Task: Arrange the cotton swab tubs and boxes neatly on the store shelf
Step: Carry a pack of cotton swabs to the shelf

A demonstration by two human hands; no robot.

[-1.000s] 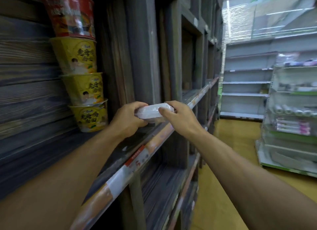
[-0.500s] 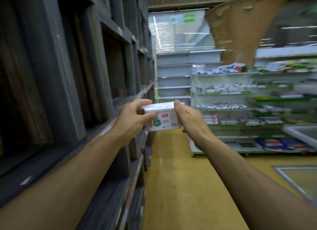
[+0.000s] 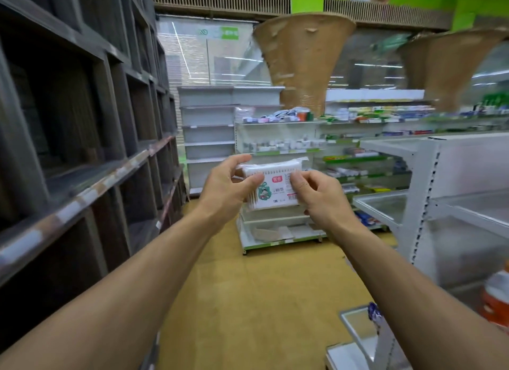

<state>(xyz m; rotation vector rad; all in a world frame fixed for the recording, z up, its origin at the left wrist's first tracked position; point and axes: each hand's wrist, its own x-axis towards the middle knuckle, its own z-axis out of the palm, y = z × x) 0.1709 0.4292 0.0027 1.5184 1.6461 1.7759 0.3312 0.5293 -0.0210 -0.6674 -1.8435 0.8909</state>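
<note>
A clear pack of cotton swabs (image 3: 272, 189) with a white label and a red logo hangs in the air at the centre of the head view, label facing me. My left hand (image 3: 225, 189) grips its left end, thumb on the front. My right hand (image 3: 321, 197) pinches its right end, thumb on the label. The pack is over the aisle, apart from any shelf.
A dark wooden shelf unit (image 3: 91, 160) runs along the left. White metal shelves (image 3: 429, 193) stand at the right. A stocked white shelf (image 3: 278, 149) stands ahead across the yellow floor (image 3: 248, 300). An orange and white container (image 3: 495, 298) sits at the far right edge.
Both hands lifted the swab pack off the dark wooden shelf and carried it right, out over the aisle. The view swung away from the noodle cups towards the white shelves.
</note>
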